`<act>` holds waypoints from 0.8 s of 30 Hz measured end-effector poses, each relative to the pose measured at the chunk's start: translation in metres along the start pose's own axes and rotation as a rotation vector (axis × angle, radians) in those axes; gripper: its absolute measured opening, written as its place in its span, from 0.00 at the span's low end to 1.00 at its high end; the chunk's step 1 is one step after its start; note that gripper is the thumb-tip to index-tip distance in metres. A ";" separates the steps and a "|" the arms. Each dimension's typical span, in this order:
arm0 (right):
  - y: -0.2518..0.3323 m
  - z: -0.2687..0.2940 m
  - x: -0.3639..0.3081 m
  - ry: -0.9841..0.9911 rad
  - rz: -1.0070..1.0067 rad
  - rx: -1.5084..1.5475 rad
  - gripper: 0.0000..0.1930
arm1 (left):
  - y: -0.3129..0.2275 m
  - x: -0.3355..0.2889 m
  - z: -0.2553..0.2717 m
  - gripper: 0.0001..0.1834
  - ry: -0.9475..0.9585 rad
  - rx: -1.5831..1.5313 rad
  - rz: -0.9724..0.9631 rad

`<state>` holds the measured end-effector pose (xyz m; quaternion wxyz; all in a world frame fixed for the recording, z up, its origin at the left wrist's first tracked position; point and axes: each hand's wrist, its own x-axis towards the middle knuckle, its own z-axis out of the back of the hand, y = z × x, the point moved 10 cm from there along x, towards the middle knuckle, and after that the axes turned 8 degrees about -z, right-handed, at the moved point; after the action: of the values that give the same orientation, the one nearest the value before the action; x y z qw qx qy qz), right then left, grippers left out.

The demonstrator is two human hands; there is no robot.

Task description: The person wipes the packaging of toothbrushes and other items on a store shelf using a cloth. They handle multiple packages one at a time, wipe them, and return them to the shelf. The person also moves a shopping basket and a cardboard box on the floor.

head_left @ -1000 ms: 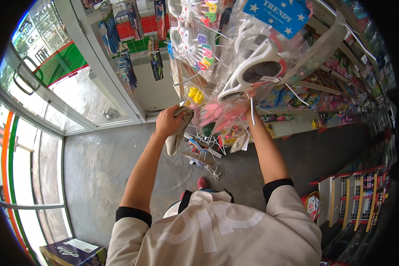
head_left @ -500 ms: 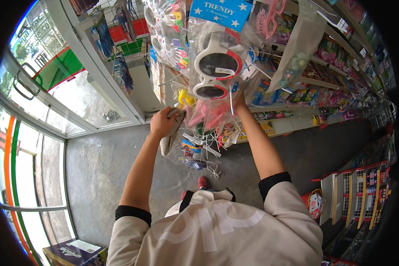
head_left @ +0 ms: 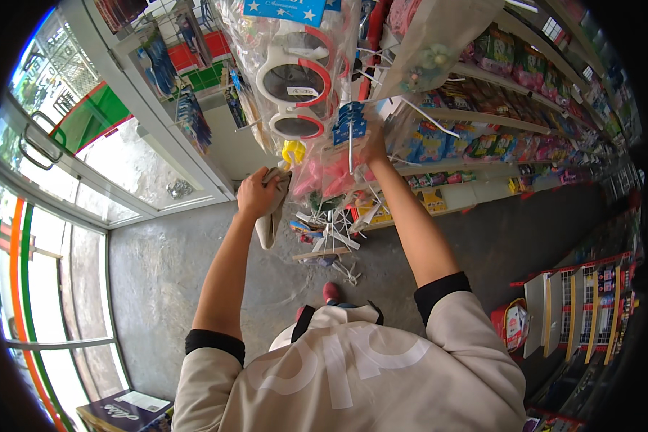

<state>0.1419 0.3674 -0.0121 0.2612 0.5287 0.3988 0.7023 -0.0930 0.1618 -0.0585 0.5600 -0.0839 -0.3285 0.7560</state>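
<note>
My left hand (head_left: 255, 193) is closed around a beige cloth (head_left: 268, 227) that hangs down beside the display rack. My right hand (head_left: 372, 144) reaches among the hanging packs, next to a cluster of small blue cards (head_left: 350, 124); its fingers are mostly hidden there. Between my hands hang pink items in clear bags (head_left: 331, 173) and a small yellow item (head_left: 293, 153). Above them, packed sunglasses (head_left: 295, 81) with white and red frames hang in clear plastic. White wire hooks (head_left: 331, 229) of the rack stick out lower down.
A glass door (head_left: 79, 151) with a metal handle stands at the left. Stocked shelves (head_left: 497, 137) run along the right, and another shelf unit (head_left: 579, 317) is at the lower right. A dark box (head_left: 122, 410) lies at the lower left on the grey floor (head_left: 173, 266).
The hanging sunglasses have shifted left, and the blue cards and a red part of the rack now show beside them. My right hand has moved slightly left and up; the left still holds the cloth.
</note>
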 end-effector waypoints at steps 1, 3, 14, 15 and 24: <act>-0.010 0.000 0.002 -0.026 -0.043 -0.135 0.18 | 0.000 -0.001 0.002 0.18 -0.020 -0.007 0.000; -0.033 0.003 0.005 -0.090 -0.180 -0.159 0.17 | 0.001 -0.002 0.005 0.20 -0.043 -0.023 -0.003; 0.000 -0.014 -0.008 -0.068 -0.431 0.078 0.13 | 0.008 -0.002 0.026 0.21 -0.065 -0.073 0.010; -0.007 -0.018 -0.007 -0.062 -0.490 0.181 0.14 | 0.009 -0.002 0.028 0.21 -0.066 -0.083 -0.001; -0.009 -0.034 0.012 0.025 -0.152 -0.290 0.23 | 0.019 -0.013 0.037 0.23 -0.043 -0.133 0.017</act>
<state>0.1056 0.3717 -0.0175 0.3824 0.4449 0.3353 0.7372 -0.1214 0.1326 -0.0444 0.5397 -0.1073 -0.3892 0.7388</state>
